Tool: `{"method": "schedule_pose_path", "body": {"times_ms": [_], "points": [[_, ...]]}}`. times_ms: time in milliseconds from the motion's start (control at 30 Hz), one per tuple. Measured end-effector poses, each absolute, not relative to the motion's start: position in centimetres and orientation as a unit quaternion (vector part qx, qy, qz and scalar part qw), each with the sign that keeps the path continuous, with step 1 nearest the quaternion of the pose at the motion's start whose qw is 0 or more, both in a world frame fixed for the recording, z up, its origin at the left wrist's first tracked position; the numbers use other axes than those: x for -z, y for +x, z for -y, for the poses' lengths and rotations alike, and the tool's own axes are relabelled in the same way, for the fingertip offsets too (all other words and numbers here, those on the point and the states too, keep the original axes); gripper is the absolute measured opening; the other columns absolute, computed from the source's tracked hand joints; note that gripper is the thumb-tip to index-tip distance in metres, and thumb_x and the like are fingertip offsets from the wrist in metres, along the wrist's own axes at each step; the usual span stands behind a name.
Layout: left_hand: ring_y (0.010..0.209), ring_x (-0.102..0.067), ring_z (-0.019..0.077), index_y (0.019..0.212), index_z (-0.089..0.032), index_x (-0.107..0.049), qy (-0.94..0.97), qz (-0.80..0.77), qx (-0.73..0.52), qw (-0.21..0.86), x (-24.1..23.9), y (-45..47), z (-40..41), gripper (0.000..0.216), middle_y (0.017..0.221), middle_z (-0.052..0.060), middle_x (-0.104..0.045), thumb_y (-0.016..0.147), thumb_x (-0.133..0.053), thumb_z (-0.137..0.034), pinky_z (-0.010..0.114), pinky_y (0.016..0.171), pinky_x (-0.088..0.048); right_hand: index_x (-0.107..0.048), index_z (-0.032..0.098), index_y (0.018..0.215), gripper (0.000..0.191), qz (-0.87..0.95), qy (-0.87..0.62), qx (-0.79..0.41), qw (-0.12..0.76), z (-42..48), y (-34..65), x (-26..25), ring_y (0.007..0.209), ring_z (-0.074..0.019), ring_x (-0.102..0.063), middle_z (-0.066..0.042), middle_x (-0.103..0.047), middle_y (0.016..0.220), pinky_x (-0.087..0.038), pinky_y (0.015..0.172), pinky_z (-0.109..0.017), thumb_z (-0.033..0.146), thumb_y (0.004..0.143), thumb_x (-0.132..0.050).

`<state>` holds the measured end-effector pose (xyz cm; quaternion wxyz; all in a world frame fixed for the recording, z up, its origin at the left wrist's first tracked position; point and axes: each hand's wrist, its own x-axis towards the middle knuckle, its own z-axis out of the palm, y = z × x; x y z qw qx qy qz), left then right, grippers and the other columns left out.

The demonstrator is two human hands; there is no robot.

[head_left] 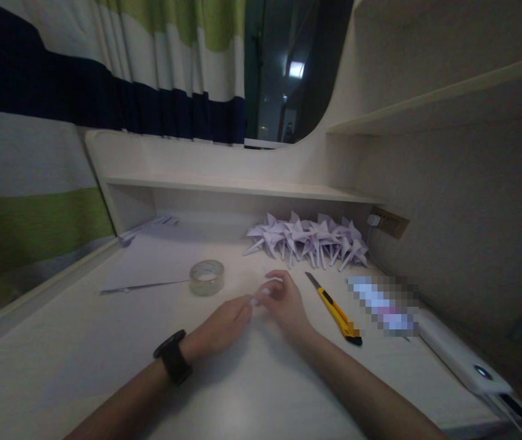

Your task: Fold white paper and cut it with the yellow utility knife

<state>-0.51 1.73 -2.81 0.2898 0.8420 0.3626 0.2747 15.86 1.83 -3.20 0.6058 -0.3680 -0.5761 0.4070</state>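
Observation:
My left hand [227,324], with a black watch [173,355] on its wrist, reaches in from the lower left. Its fingers are pressed together, and the tips meet those of my right hand [288,308] above the desk. Between the fingertips is a small white piece of paper [255,301], mostly hidden and too small to make out well. The fingers of my right hand are curled in a pinch around it. A roll of clear tape [206,286] stands just beyond my left hand. Right of my right hand lies a yellow utility knife [337,313], its blade out.
Several folded white paper pinwheels [307,239] are heaped at the back of the desk. White paper sheets [151,256] lie at left, with a thin dark strip [144,286] across them. A blurred-out object [382,305] and a long white device [463,354] line the right wall.

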Motion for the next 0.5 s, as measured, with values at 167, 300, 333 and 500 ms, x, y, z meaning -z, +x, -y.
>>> {"method": "schedule_pose_path", "body": {"times_ms": [167, 300, 333, 500], "points": [[0.055, -0.05, 0.0128, 0.081, -0.017, -0.059, 0.821, -0.361, -0.28, 0.341, 2.5, -0.9, -2.3, 0.038, 0.063, -0.002, -0.053, 0.095, -0.033, -0.042, 0.024, 0.057, -0.037, -0.046, 0.023, 0.097, 0.039, 0.569, -0.362, -0.378, 0.634, -2.6, 17.2, 2.8, 0.063, -0.0135, -0.06, 0.004, -0.062, 0.069, -0.047, 0.061, -0.025, 0.027, 0.068, -0.072], [0.048, -0.047, 0.0115, 0.089, -0.015, -0.069, 0.79, -0.395, -0.302, 0.358, 2.6, -1.2, -3.1, 0.037, 0.058, -0.002, -0.055, 0.09, -0.043, -0.042, 0.022, 0.05, -0.033, -0.046, 0.023, 0.096, 0.039, 0.562, -0.352, -0.377, 0.647, -3.2, 17.9, 2.8, 0.062, -0.0127, -0.058, 0.006, -0.06, 0.066, -0.045, 0.061, -0.024, 0.025, 0.067, -0.072], [0.048, -0.047, 0.012, 0.089, -0.015, -0.071, 0.787, -0.407, -0.308, 0.347, 2.7, -1.3, -3.2, 0.038, 0.055, -0.002, -0.055, 0.089, -0.045, -0.043, 0.022, 0.05, -0.033, -0.046, 0.023, 0.096, 0.039, 0.567, -0.354, -0.373, 0.644, -3.3, 17.9, 2.9, 0.062, -0.0127, -0.058, 0.006, -0.06, 0.066, -0.044, 0.06, -0.024, 0.025, 0.067, -0.072], [0.053, -0.051, 0.014, 0.085, -0.017, -0.074, 0.8, -0.423, -0.319, 0.282, 2.8, -1.3, -3.0, 0.038, 0.058, -0.001, -0.06, 0.089, -0.047, -0.044, 0.024, 0.055, -0.034, -0.047, 0.022, 0.099, 0.038, 0.598, -0.38, -0.364, 0.604, -2.8, 17.4, 3.0, 0.061, -0.0132, -0.059, 0.004, -0.063, 0.07, -0.043, 0.055, -0.023, 0.024, 0.069, -0.07]]}}
